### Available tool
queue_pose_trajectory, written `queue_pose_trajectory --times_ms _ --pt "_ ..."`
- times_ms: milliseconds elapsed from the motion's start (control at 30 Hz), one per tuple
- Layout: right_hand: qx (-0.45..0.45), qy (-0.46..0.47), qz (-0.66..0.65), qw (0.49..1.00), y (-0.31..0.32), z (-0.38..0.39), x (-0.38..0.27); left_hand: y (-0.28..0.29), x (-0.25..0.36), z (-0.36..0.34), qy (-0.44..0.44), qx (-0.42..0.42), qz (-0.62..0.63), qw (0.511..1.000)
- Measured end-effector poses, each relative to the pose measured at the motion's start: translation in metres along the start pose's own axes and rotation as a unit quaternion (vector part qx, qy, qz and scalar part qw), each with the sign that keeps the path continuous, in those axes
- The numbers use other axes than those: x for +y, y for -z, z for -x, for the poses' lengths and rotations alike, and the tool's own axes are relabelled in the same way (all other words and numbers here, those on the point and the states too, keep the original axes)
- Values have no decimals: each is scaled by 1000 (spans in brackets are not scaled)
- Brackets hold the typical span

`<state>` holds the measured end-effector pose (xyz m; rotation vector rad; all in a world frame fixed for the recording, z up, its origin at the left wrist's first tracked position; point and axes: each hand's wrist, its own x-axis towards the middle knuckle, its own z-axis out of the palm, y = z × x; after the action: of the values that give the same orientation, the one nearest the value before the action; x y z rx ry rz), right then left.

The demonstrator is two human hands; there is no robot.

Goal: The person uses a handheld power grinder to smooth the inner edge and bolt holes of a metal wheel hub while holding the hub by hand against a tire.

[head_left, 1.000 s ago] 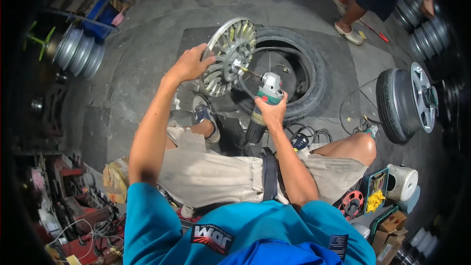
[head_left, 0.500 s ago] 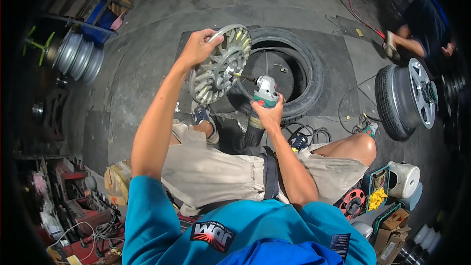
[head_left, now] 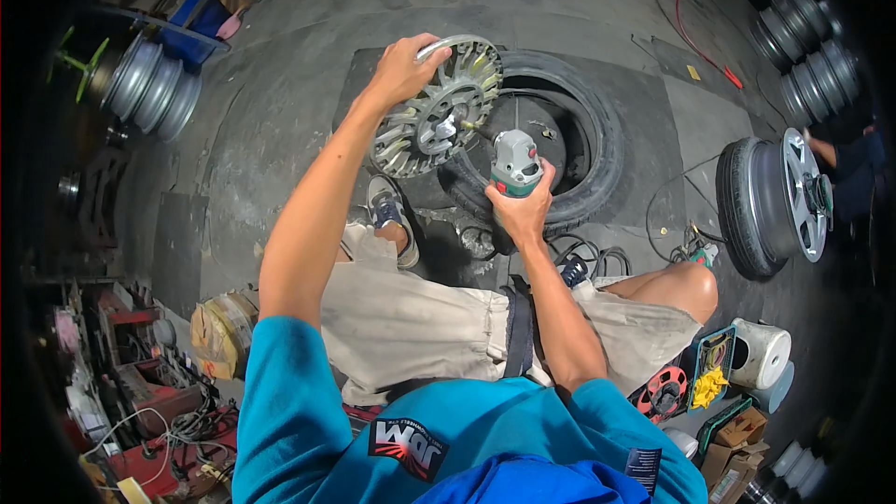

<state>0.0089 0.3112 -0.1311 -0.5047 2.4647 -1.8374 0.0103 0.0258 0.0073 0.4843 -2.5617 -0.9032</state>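
Silver metal, a spoked disc (head_left: 435,123) tilted over a black rubber tyre's (head_left: 609,145) left edge, rim clasped in the left hand (head_left: 408,69). The right hand (head_left: 524,211) wrapped a grey-and-green power tool (head_left: 515,155), apparently grinding; the next pass seemingly needed steady bracing.

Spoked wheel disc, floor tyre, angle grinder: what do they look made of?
Spoked wheel disc: likely metal; bright, shiny edge, dull grey centre. Tyre: probably rubber; matte black, thick ring. Angle grinder: smooth satin-grey head, metal or painted plastic, unclear.

Power tool (head_left: 516,168) right of wheel disc (head_left: 442,114) (tyre (head_left: 603,145) behind).
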Motion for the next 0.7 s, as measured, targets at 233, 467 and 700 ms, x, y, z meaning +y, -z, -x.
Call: queue_pose_trajectory --times_ms 233,467,700 --pt "-2 8 -6 1000 0 -11 -13 5 -17 -1 25 -19 54 998" --pt "-15 -35 -10 999 -3 3 8 3 -18 0 23 7 44 999" --pt "-13 -84 -38 996 4 5 22 11 -29 4 56 20 25 998"
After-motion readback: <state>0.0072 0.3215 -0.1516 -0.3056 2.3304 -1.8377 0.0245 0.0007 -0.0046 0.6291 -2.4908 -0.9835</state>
